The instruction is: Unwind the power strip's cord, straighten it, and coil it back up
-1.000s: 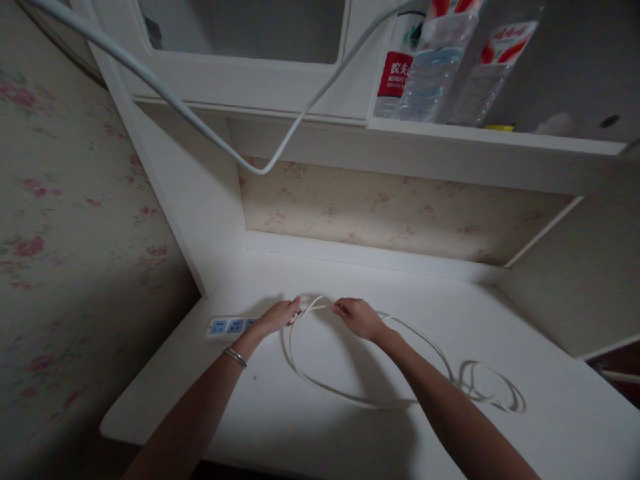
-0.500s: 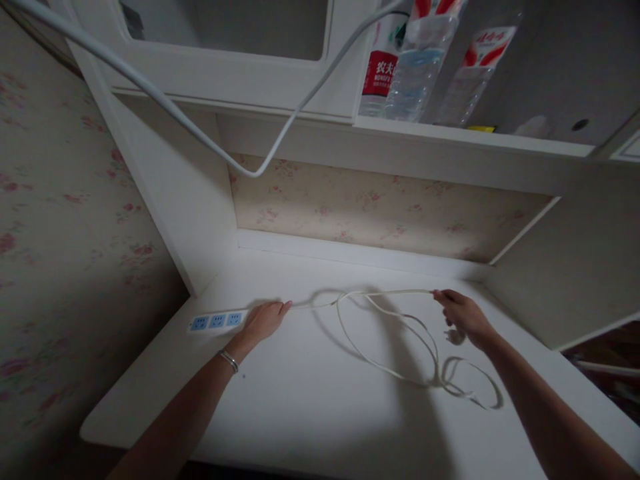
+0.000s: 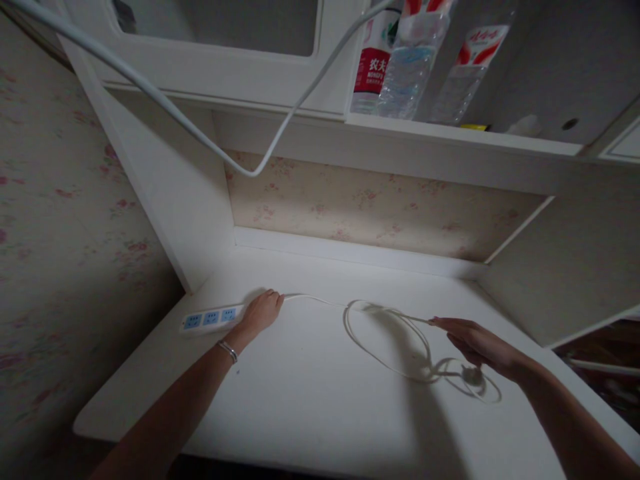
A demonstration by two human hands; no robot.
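A white power strip [image 3: 205, 328] with blue sockets lies on the white desk at the left. My left hand [image 3: 261, 311] is closed over its right end, where the cord comes out; the fingertips hide the join. From there the white cord [image 3: 385, 371] runs right in a slack curve into loose loops on the desk. My right hand [image 3: 483, 343] pinches a stretch of this cord between thumb and fingers, just right of the loops. Beneath that hand lies a plug [image 3: 472, 377], partly shadowed, amid a smaller coil.
A thick pale cable [image 3: 200, 137] hangs across the upper left, close to the camera. Overhead, several plastic bottles [image 3: 407, 73] stand on a shelf [image 3: 465, 137]. Cabinet side panels [image 3: 565, 253] flank the desk [image 3: 310, 407]; floral wallpaper covers the wall at left.
My right hand has moved down and nearer with the cord. The stretch between my hands has gone from nearly straight to slack, and the loops have shifted. My left hand stays by the strip.
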